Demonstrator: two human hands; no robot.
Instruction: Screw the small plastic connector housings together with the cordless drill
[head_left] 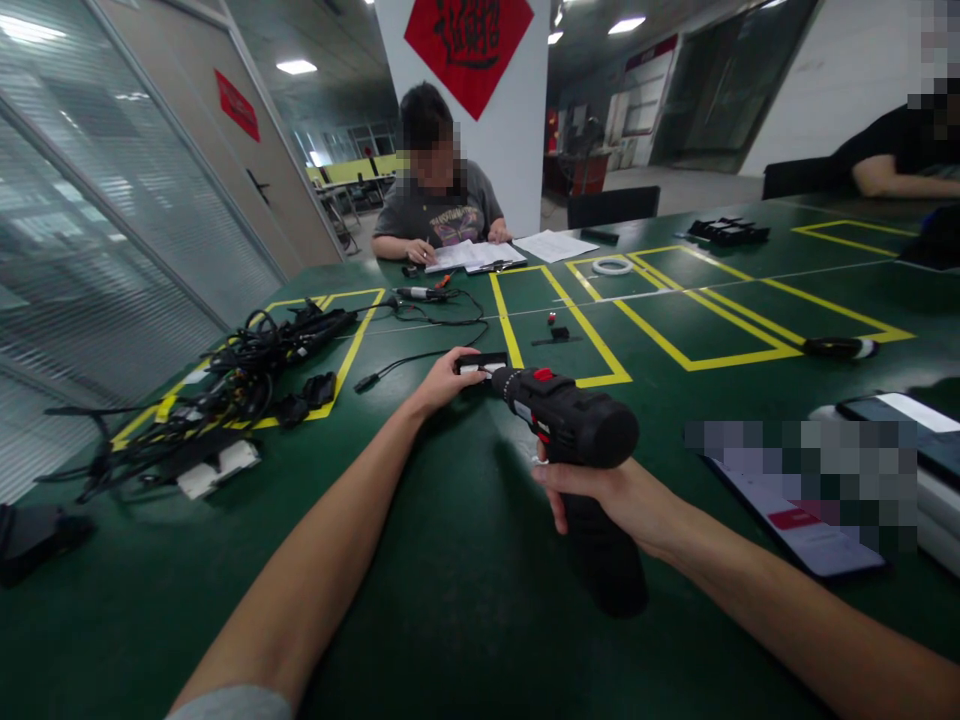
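Note:
My right hand (607,495) grips the handle of a black cordless drill (570,420), which has a red button on top and points forward and to the left. My left hand (442,382) holds a small black-and-white object (480,365) at the tip of the drill's chuck (504,382). The object's exact kind is hard to tell. Both hands are raised slightly above the green workbench (465,620).
Tangled black cables (247,375) lie at the left inside yellow tape outlines (562,330). A seated person (439,190) writes on papers (472,255) across the bench. A phone (795,510) lies at the right. A white tape roll (612,266) and black parts (727,231) sit farther back.

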